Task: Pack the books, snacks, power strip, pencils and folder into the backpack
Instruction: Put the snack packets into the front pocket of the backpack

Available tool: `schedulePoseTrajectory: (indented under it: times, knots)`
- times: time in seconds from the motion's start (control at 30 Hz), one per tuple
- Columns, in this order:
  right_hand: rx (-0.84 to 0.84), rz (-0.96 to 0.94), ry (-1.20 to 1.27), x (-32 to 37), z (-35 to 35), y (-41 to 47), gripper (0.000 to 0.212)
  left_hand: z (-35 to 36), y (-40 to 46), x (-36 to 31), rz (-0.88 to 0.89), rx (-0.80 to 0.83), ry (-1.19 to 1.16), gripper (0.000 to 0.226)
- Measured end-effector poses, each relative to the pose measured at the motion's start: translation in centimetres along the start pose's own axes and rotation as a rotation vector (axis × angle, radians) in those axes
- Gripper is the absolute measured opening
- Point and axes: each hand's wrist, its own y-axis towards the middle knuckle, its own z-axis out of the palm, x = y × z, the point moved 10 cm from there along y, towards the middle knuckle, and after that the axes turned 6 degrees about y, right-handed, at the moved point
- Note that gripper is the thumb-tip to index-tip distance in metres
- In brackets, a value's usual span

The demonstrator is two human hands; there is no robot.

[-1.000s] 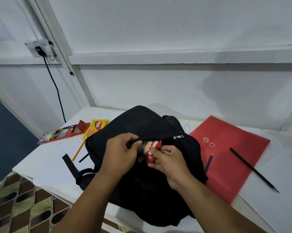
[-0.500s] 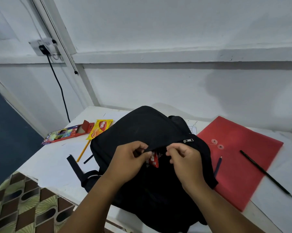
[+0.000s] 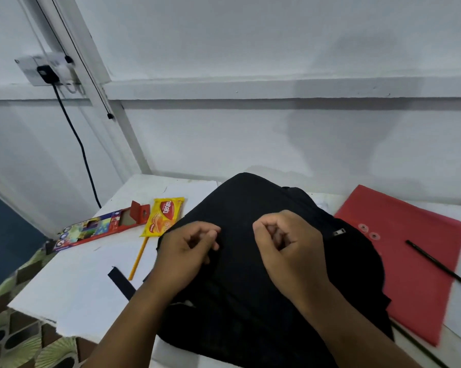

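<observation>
The soft black fabric backpack point(image 3: 264, 261) lies slumped in the middle of the white table point(image 3: 72, 288), and both hands sit on its upper face: the left hand point(image 3: 187, 251) with fingers curled and seemingly pinching a fold of the cloth, the right hand point(image 3: 288, 243) loosely fisted with nothing visible inside it, though blur keeps me from telling for certain whether either has fabric between the fingertips. The bag looks limp and light, likely to sag and close its own opening, so it is best held by the stiffer seam beside the silver zipper pull point(image 3: 339, 231). The yellow foil snack packet point(image 3: 165, 215) should be light, crinkly and a little slippery, with brittle contents; take it flat by its long edges, not by squeezing. The red plastic string-tie folder point(image 3: 410, 261), right of the bag and partly under it, is thin and floppy and wants support along 1 long side. On it rests a slim black pencil point(image 3: 436, 264); a yellow pencil point(image 3: 137, 257) lies left of the bag, near the open coloured-pencil box point(image 3: 99, 227). Compared with 1.0 s ago, the red snack packet held at the zipper opening is out of sight, presumably inside, and the right hand no longer holds it.
</observation>
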Motion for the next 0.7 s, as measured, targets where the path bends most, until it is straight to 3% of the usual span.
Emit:
schedulePoseTrajectory:
  times: [0.07, 0.17, 0.23, 0.43, 0.63, 0.7]
  knots:
    - [0.064, -0.016, -0.039, 0.5, 3.6, 0.4, 0.004, -4.1, 1.4, 2.5, -0.017, -0.149, 0.042, 0.016]
    - [0.245, 0.029, -0.185, -0.2, 10.2, 0.5, 0.025, -9.4, 3.7, 7.3, -0.108, -0.301, 0.111, 0.011]
    - [0.314, 0.051, -0.303, -0.9, 13.8, 0.4, 0.036, -11.0, 5.2, 11.0, -0.200, -0.264, 0.159, 0.014]
    - [0.455, 0.180, -0.629, -4.7, 19.5, -1.0, 0.057, -10.7, 7.7, 19.9, -0.363, -0.022, 0.323, 0.052]
    - [0.492, 0.181, -0.750, -6.5, 20.0, -2.2, 0.059, -9.5, 9.5, 21.8, -0.322, 0.016, 0.299, 0.054]
    - [0.481, 0.175, -0.756, -6.5, 19.9, -2.1, 0.059, -9.4, 10.0, 21.8, -0.290, -0.003, 0.293, 0.043]
